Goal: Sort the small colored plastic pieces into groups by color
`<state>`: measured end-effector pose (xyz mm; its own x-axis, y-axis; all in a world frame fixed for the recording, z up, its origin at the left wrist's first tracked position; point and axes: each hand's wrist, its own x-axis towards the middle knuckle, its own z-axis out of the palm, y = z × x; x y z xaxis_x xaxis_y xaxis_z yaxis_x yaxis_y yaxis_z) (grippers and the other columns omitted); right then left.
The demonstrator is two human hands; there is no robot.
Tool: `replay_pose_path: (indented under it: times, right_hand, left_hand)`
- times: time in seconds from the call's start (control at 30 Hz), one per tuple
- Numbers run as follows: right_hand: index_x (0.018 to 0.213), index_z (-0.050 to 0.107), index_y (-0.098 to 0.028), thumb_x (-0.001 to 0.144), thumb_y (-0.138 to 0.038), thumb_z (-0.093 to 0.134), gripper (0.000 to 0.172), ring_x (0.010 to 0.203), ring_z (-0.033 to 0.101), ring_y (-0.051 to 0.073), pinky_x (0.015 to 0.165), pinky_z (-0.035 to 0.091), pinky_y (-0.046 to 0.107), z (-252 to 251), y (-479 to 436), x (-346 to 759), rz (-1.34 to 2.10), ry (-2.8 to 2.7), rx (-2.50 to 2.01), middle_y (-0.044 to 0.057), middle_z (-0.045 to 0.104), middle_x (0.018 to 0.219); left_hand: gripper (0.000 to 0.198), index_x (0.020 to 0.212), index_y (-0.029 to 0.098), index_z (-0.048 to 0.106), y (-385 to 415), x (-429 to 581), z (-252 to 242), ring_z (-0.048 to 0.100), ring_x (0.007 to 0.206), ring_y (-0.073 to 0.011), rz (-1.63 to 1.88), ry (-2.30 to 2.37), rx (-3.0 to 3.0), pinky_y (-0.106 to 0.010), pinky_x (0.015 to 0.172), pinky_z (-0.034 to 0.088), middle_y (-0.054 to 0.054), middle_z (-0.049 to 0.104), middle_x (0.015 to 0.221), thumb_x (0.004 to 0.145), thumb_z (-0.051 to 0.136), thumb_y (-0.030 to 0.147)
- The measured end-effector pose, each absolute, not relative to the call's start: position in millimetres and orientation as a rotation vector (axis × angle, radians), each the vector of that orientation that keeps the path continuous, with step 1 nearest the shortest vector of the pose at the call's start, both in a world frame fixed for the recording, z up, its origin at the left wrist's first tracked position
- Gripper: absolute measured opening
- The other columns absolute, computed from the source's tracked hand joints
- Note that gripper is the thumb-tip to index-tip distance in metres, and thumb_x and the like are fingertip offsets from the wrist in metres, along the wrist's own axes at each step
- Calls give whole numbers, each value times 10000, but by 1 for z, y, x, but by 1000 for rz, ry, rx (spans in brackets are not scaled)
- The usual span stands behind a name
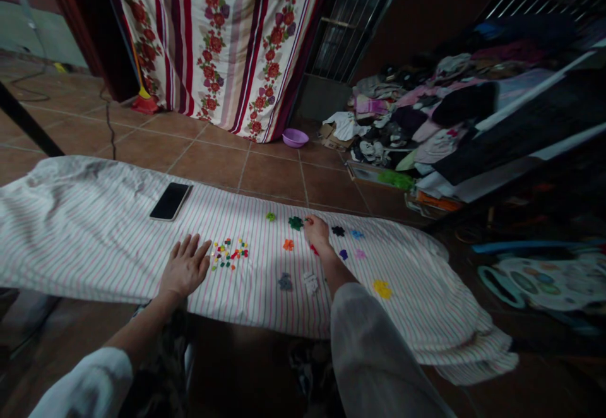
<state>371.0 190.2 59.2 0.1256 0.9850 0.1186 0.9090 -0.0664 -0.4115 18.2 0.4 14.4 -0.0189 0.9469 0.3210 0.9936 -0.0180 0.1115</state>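
Note:
My left hand (pixel 186 266) rests flat on the striped cloth (pixel 118 241), fingers spread, beside a scatter of small mixed-colour pieces (pixel 230 254). My right hand (pixel 316 230) is closed, its fingertips at the right edge of the dark green pile (pixel 296 223); whatever they pinch is too small to name. Single-colour piles lie around it: light green (pixel 270 216), orange (pixel 288 245), grey (pixel 285 281), white (pixel 310 283), black (pixel 338 231), blue (pixel 356 234), dark purple (pixel 343 254), pink (pixel 360 254) and yellow (pixel 382 289). Red pieces (pixel 314 250) are partly hidden under my right hand.
A phone (pixel 171 201) lies on the cloth at the left. Beyond, on the tiled floor, are a purple basin (pixel 295 137), a red broom (pixel 144 103) and a floral curtain (pixel 213 45). Heaped clothes (pixel 416 108) fill the right side.

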Motion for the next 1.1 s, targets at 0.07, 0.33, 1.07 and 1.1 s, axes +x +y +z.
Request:
replay_pose_path:
  times: [0.07, 0.33, 1.07, 1.1]
  right_hand:
    - [1043, 723, -185, 844, -113, 485, 319, 934, 658, 181, 833, 457, 248, 58, 193, 371, 241, -1862, -2026, 80, 736, 977]
    - [1089, 710, -175, 876, -105, 449, 344, 991, 654, 186, 866, 446, 241, 49, 200, 370, 217, -1953, -2068, 94, 732, 1037]
    - [1130, 675, -190, 767, -60, 531, 411, 959, 646, 209, 837, 451, 266, 47, 197, 365, 314, -1978, -2044, 87, 716, 1005]
    - [1153, 663, -183, 757, -66, 551, 427, 961, 643, 210, 840, 451, 266, 46, 196, 366, 325, -1986, -2038, 92, 711, 1007]
  left_hand:
    - [479, 1321, 221, 580, 0, 19, 16, 390, 1377, -339, -468, -2099, -2093, -528, 1103, 319, -149, 496, 1437, 901, 418, 385]
    - [470, 1320, 242, 579, 1, 19, 18, 402, 1372, -328, -418, -2096, -2086, -515, 1095, 332, -138, 508, 1430, 907, 408, 386]
    - [483, 1317, 234, 578, 0, 19, 20, 382, 1384, -329, -471, -2119, -2111, -525, 1108, 309, -128, 487, 1449, 904, 394, 403]
    - [485, 1317, 228, 579, 0, 19, 20, 380, 1384, -333, -464, -2119, -2113, -526, 1108, 307, -136, 484, 1450, 904, 395, 403]
